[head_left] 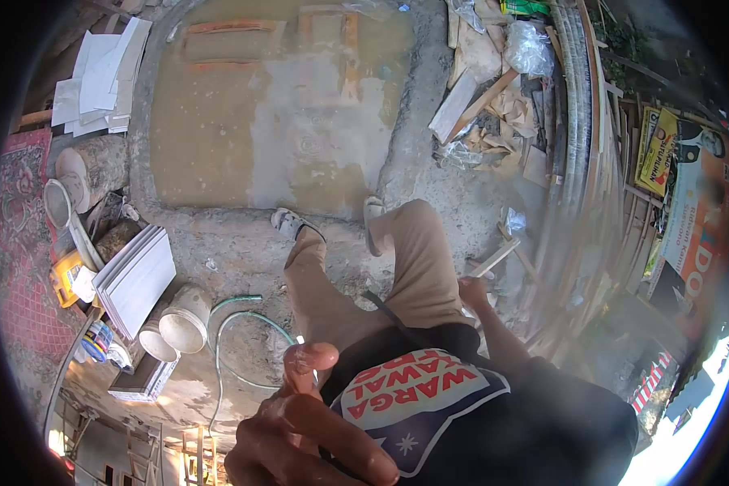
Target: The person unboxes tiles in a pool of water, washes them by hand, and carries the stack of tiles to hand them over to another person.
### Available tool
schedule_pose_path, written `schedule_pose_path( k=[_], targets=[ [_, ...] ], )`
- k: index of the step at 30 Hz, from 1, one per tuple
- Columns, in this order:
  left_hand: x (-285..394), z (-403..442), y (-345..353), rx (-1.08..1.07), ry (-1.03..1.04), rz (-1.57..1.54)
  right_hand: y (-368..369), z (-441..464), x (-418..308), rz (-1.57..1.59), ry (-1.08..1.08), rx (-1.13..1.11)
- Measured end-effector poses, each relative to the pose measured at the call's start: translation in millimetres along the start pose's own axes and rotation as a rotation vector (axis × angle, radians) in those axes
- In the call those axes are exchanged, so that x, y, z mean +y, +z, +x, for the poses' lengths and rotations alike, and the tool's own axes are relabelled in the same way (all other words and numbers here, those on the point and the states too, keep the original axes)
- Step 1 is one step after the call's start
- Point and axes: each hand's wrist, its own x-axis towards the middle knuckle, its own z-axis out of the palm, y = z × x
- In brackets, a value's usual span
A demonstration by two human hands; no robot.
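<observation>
You seemed between moves beside the muddy pool, upper middle. Your left hand, bottom centre, had fingers half curled; your right hand was by the pale stick, right of centre. I couldn't tell what either held; lifting the stick called for closed fingers.

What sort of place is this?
Likely a small building site or work yard: a rough-edged basin full of murky water, a stack of flat pale slabs beside grimy buckets, and scrap wood heaped at the side.
</observation>
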Motion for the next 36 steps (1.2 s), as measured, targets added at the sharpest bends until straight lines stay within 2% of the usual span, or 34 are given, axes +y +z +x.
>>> schedule_pose_path(
  k=[1, 2, 3, 4, 5, 8, 10, 11, 12, 13, 14, 15, 16, 17, 18, 21, 22, 23, 24, 27, 30, 32, 34, 36],
  targets=[
    [10, 21, 9, -0.055, 0.014, 0.291, 32, 3, 54, -0.196, -0.056, -0.063],
    [21, 43, 20, -0.15, -0.075, 0.769, 53, 7, 102, -0.238, -0.053, -0.131],
    [28, 64, 34, -0.293, -0.164, 1.296, 44, 8, 117, -0.235, -0.05, -0.174],
    [27, 83, 53, -0.483, -0.225, 1.667, 30, 15, 126, -0.212, -0.042, -0.206],
    [23, 99, 71, -0.64, -0.293, 1.833, 13, 30, 134, -0.2, -0.052, -0.229],
    [-39, 131, 133, -0.237, 0.113, 2.044, -38, 124, 166, -0.256, -0.228, -0.266],
    [-55, 161, 191, -0.246, -0.111, 2.025, -70, 217, 213, -0.416, -0.577, -0.209],
    [-35, 182, 227, -0.427, -0.452, 1.875, -85, 255, 245, -0.479, -0.776, -0.129],
    [-32, 198, 252, -0.511, -0.541, 1.82, -193, 256, 124, -0.133, -0.068, -0.327],
    [-29, 215, 276, -0.59, -0.633, 1.759, -237, 296, 93, 0.315, 0.058, -0.174],
    [-41, 222, 289, -0.563, -0.463, 1.823, -271, 340, 85, 0.489, -0.043, -0.041],
    [-45, 227, 299, -0.502, -0.384, 1.637, -324, 361, 53, 0.821, 0.072, -0.073],
    [-46, 231, 308, -0.462, -0.306, 1.45, -372, 358, 18, 0.935, -0.002, -0.055],
    [-48, 232, 315, -0.343, -0.313, 1.062, -412, 352, -22, 0.888, -0.09, -0.008],
    [-56, 231, 321, -0.205, -0.297, 0.689, -437, 366, -37, 0.94, -0.085, -0.002],
    [-89, 225, 325, 0.196, -0.178, -0.446, -447, 412, -30, 0.812, -0.275, 0.007],
    [-107, 219, 326, 0.249, -0.158, -0.607, -444, 411, -39, 0.687, -0.239, 0.05],
    [-125, 213, 326, 0.3, -0.131, -0.767, -434, 421, -31, 0.612, -0.22, -0.034],
    [-143, 204, 328, 0.286, -0.151, -0.709, -412, 439, -15, 0.53, -0.198, -0.118],
    [-176, 151, 342, 0.512, -0.748, -0.364, -397, 434, -24, 0.257, -0.194, -0.271],
    [-212, 76, 367, 0.762, -1.322, -0.13, -387, 430, -27, 0.055, -0.299, -0.29],
    [-224, -11, 386, 0.861, -1.457, -0.003, -396, 431, -24, 0.03, -0.304, -0.301],
    [-223, -90, 410, 1.094, -1.617, -0.044, -411, 426, -37, 0.001, -0.326, -0.261],
    [-207, -127, 428, 1.145, -1.703, -0.157, -423, 430, -31, 0.185, -0.177, -0.253]
  ],
)
